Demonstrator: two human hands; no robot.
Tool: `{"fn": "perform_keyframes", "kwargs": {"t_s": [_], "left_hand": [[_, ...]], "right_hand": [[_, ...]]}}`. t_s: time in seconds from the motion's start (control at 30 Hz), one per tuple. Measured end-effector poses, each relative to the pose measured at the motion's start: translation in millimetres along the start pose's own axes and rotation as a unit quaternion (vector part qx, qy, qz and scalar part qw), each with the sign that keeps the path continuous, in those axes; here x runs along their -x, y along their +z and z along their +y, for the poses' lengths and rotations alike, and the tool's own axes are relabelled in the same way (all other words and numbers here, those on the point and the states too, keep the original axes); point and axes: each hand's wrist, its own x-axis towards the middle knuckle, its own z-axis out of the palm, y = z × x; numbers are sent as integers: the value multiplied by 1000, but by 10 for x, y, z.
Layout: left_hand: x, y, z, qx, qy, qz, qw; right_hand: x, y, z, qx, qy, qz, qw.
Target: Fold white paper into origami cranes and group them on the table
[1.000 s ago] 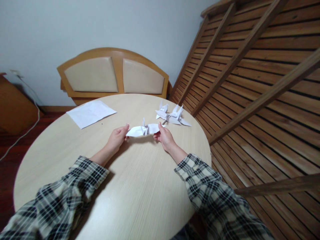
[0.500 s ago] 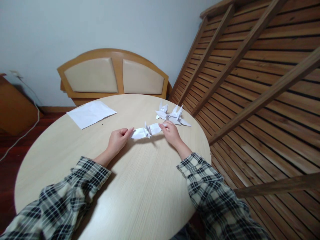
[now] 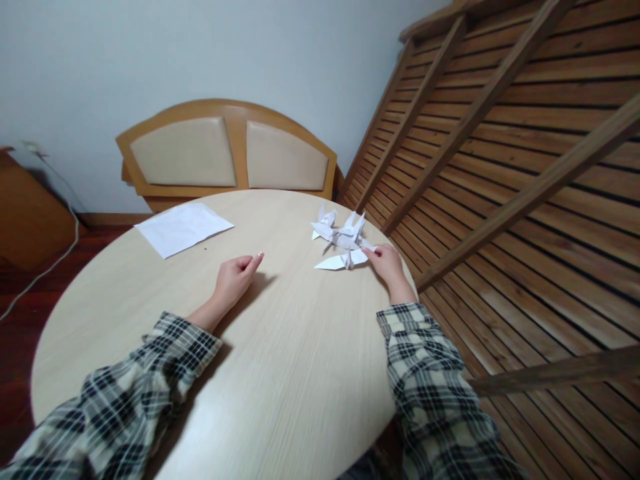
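Note:
A white folded paper crane (image 3: 344,259) lies on the round pale wooden table (image 3: 280,373), its right wing pinched by my right hand (image 3: 389,262) near the table's right edge. Just behind it stand two more folded paper cranes (image 3: 341,229). My left hand (image 3: 233,279) rests on the table near the middle, fingers loosely curled with the forefinger stretched out, holding nothing.
A flat sheet of white paper (image 3: 182,227) lies at the table's far left. A wooden chair with padded back (image 3: 226,155) stands behind the table. Slatted wooden frames (image 3: 510,167) lean at the right. A cable (image 3: 45,267) runs along the floor at left.
My left hand let go of the crane. My right hand carried it to the right and set it down by the other cranes.

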Motion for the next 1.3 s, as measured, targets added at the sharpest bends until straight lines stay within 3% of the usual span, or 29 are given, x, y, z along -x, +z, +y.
{"fn": "perform_keyframes", "kwargs": {"t_s": [0.1,0.2,0.37,0.47,0.57,0.8,1.1,1.3], "left_hand": [[-14,-16,-30,-8,0,12,1000],[-39,-53,-76,-23,0,25,999],[-130,-196,-184,-126,16,51,991],[-215,-334,-304,-250,68,69,963],[-292,-501,-495,-316,79,93,941],[-398,-892,-928,-367,-12,88,926],[-426,-1222,-1092,-448,-56,47,891],[-424,-1282,-1058,-446,-90,54,889]], "right_hand": [[30,2,46,52,80,93,991],[33,7,20,33,123,198,972],[-9,-3,-99,-50,37,302,951],[-1,-7,-224,-103,-16,342,934],[45,-5,-393,-130,-65,360,922],[212,55,-774,-143,-140,319,926],[397,195,-1031,-202,-191,186,942],[445,255,-1070,-192,-224,162,942]]}}
